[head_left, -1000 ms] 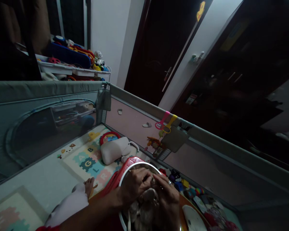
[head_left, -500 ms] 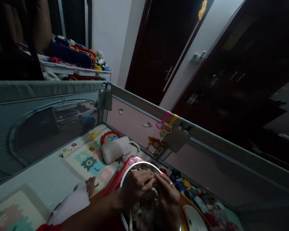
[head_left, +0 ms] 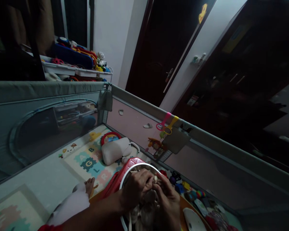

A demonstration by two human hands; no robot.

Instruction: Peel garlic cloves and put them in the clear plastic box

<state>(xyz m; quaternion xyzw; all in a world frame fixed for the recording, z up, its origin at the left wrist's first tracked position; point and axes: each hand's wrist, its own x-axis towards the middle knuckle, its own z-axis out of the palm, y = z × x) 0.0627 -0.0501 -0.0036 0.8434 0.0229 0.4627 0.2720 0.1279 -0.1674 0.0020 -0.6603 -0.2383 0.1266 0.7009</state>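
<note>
My left hand (head_left: 137, 187) is closed in a pinch over a round metal bowl (head_left: 125, 179), its fingertips meeting those of my right hand (head_left: 168, 195). Between the two sets of fingertips shows a small pale garlic clove (head_left: 155, 179). My right hand's thumb and fingers are curled around it from the other side. Below the hands, the bowl holds several pale, papery pieces that look like garlic (head_left: 148, 210), partly hidden by shadow and by the hands. The bowl rests on a red, faceted surface (head_left: 132, 162).
A child's foot in a light trouser leg (head_left: 73, 202) lies on the play mat (head_left: 60, 173) at left. Beyond the bowl are a white cushion-like object (head_left: 115, 150) and a red round toy (head_left: 110, 137). Toys (head_left: 185, 186) line the right side, inside a fabric playpen fence (head_left: 207, 144).
My right fingers have shifted and spread slightly, so the pale clove between the fingertips now shows. My left hand stays almost in place over the bowl.
</note>
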